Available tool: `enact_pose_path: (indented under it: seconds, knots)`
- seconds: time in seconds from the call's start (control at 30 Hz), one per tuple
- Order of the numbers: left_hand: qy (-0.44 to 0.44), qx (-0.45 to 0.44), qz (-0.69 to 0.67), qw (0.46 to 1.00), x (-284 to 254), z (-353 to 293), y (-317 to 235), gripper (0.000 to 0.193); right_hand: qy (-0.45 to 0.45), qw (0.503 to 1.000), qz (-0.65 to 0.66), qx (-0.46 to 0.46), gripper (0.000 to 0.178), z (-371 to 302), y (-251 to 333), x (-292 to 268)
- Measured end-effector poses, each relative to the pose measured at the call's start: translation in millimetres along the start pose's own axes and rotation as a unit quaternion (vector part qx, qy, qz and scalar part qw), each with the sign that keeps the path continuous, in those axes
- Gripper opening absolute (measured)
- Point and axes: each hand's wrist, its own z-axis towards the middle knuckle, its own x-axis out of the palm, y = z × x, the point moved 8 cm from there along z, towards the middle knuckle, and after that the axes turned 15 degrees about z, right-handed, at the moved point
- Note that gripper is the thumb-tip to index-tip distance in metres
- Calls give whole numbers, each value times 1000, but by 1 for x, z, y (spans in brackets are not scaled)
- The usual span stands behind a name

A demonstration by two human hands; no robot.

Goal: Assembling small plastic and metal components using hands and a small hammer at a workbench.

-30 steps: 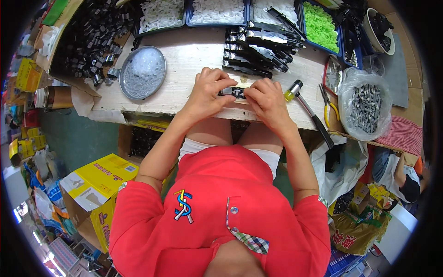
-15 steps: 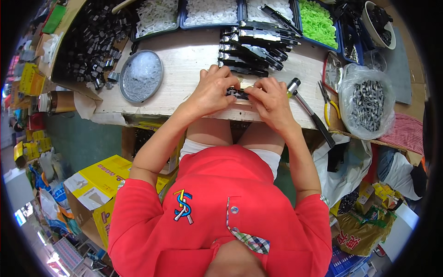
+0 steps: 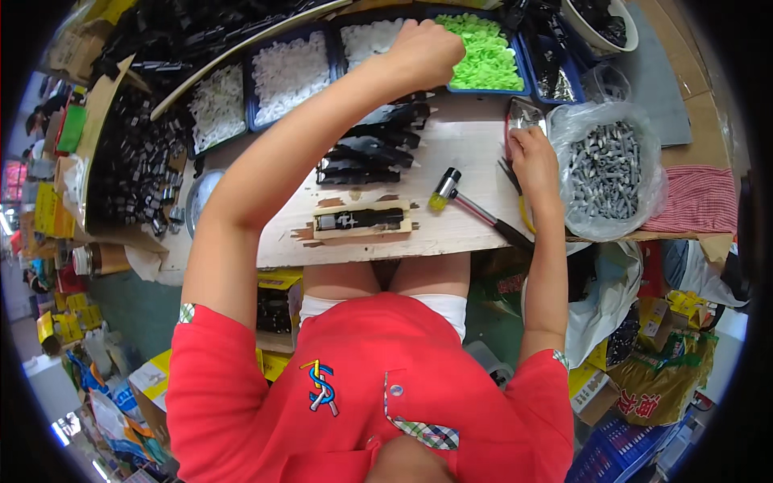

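My left hand [image 3: 427,55] is stretched far forward over the border between a tray of white parts [image 3: 366,39] and a tray of bright green parts [image 3: 487,56]. Its fingers are curled in; whatever they pinch is hidden. On the right, my right hand [image 3: 533,153] has its fingers pressed together at the near edge of a small red-rimmed tray [image 3: 524,114]; any small piece in them cannot be made out. A black assembly [image 3: 366,219] lies in a pale wooden holder [image 3: 404,232] near the bench's front edge, touched by neither hand.
Several black assemblies [image 3: 370,153] are stacked under my left forearm. A mallet [image 3: 479,211] lies beside yellow-handled pliers [image 3: 525,213]. A plastic-lined bowl of grey parts [image 3: 609,169] stands at right. Black-and-silver parts [image 3: 141,161] fill a box at left, beside a round metal dish [image 3: 201,201].
Both hands have left the black assembly, which now lies in its holder. My left hand went forward to the trays, my right hand rightward to the red-rimmed tray. The view has shifted too.
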Motion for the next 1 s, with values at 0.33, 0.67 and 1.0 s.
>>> enact_pose_path:
  seconds: [0.33, 0.67, 1.0]
  knots:
    - [104, 44, 143, 983, 55, 64, -25, 21, 90, 989, -115, 5, 15, 21, -31, 18]
    - [41, -8, -57, 998, 19, 54, 10, 14, 21, 999, 10, 23, 10, 17, -36, -2]
    - [-38, -175, -748, 639, -7, -131, 13, 17, -47, 999, -8, 5, 17, 8, -38, -9]
